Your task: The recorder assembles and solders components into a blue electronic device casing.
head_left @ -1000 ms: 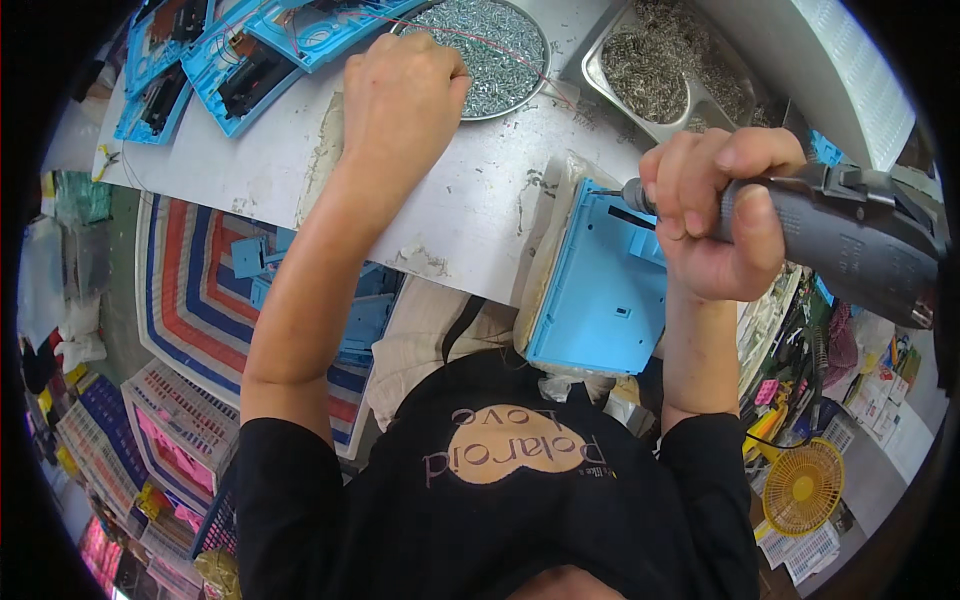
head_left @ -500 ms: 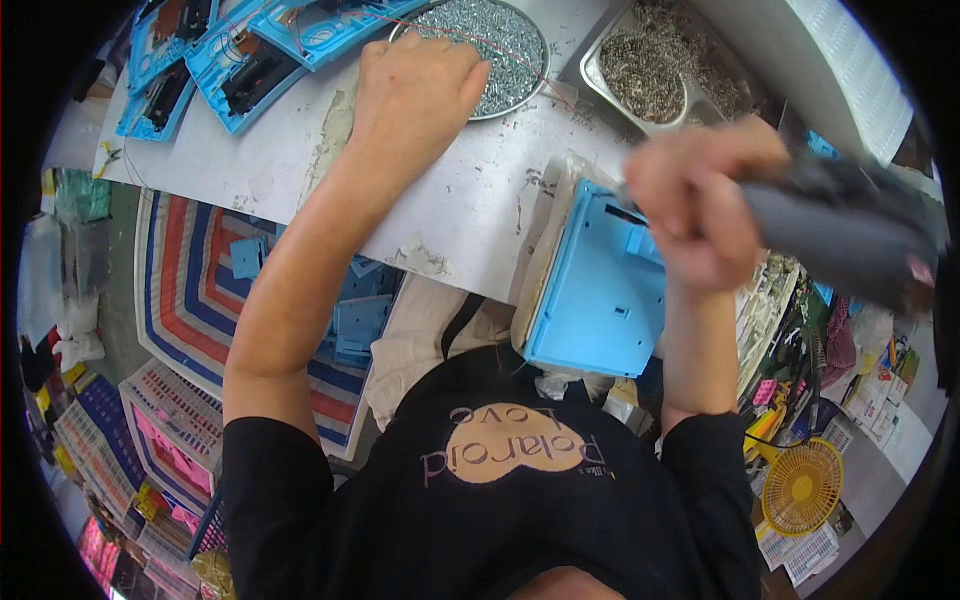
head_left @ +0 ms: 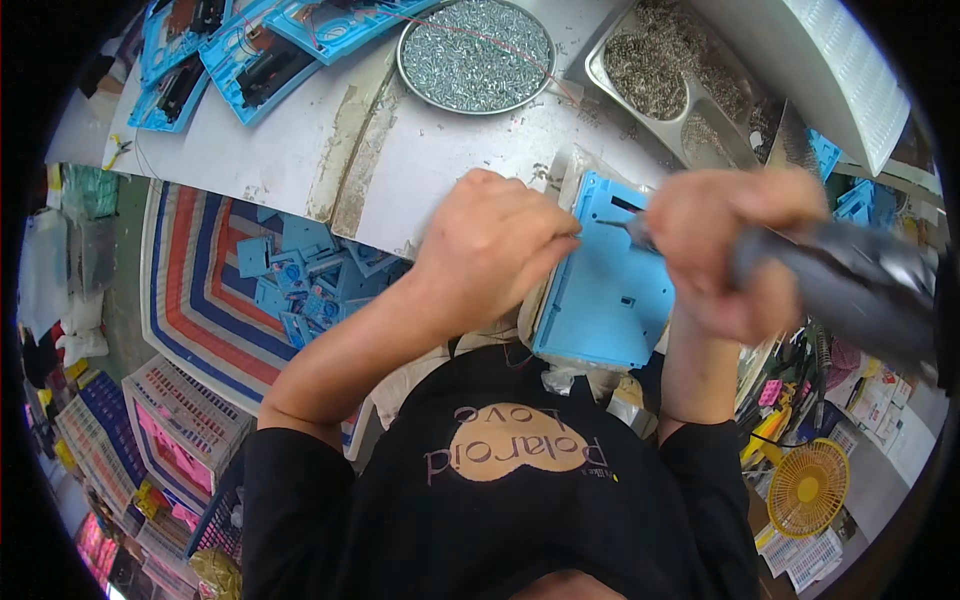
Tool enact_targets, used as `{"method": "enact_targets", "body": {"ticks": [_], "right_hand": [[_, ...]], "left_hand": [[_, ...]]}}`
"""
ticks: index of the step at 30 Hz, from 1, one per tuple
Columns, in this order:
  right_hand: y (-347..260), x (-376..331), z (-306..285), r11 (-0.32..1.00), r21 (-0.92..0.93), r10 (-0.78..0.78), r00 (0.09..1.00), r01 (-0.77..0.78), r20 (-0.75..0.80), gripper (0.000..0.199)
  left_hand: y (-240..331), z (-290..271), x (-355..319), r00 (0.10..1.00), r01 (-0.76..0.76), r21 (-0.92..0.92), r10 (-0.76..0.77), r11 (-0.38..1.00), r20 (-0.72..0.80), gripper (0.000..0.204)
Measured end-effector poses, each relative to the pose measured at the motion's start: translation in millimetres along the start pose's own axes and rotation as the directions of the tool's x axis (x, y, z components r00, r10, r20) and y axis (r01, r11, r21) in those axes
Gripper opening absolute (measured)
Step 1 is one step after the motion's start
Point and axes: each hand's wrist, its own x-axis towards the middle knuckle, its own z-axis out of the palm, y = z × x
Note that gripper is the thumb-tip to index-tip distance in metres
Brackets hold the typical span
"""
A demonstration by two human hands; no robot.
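Note:
A light-blue plastic casing panel (head_left: 598, 300) lies on a pale, worn pad at the table's front edge. My left hand (head_left: 492, 245) is beside the panel's left edge, its thumb and fingers pinched together; whatever is between them is too small to make out. My right hand (head_left: 725, 250), smeared by motion, grips a dark power screwdriver (head_left: 845, 285). The thin bit points left over the upper part of the panel, close to my left fingertips. I cannot tell if it touches the panel.
A round metal dish (head_left: 474, 111) of small screws stands behind the panel. A steel compartment tray (head_left: 592, 72) with small metal parts is to its right. Blue casings (head_left: 245, 105) with wires lie far left. A striped bag (head_left: 190, 290) below holds blue pieces; a yellow fan (head_left: 808, 490) is lower right.
My left hand has come from the screw dish, right and nearer, to the panel's left edge. The screwdriver's rear has swung lower, and its bit now shows over the panel.

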Motion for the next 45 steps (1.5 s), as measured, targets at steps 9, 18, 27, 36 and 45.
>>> {"method": "enact_targets", "body": {"ticks": [9, 18, 27, 36, 45], "right_hand": [[-21.3, -8.6, 11.1, 0.993, 0.114, -0.014, 0.995, 0.003, 0.094, 0.031], [-28.2, -26.2, 31.3, 0.994, 0.085, 0.066, 0.998, -0.065, -0.009, 0.031], [-16.4, -48.7, 54.2, 0.981, -0.027, 0.189, 0.978, -0.192, -0.084, 0.028], [-11.5, -53.3, 50.2, 0.972, -0.189, 0.145, 0.989, -0.142, 0.003, 0.022], [-27.5, -40.1, 45.0, 0.997, 0.08, 0.007, 0.998, -0.012, 0.07, 0.032]], "left_hand": [[13.1, 1.2, -9.3, 1.0, -0.015, -0.013, 0.015, 1.0, 0.003, 0.017], [25.9, -12.0, -16.0, 0.987, -0.079, -0.014, 0.08, 0.997, 0.142, 0.016], [10.0, -26.7, -40.4, 0.985, 0.151, 0.077, -0.157, 0.985, 0.077, 0.015], [23.3, -7.6, -53.8, 0.998, 0.029, 0.025, -0.031, 0.999, 0.057, 0.019], [31.5, -1.6, -51.3, 1.0, 0.015, -0.049, -0.014, 0.999, 0.02, 0.021]]}}
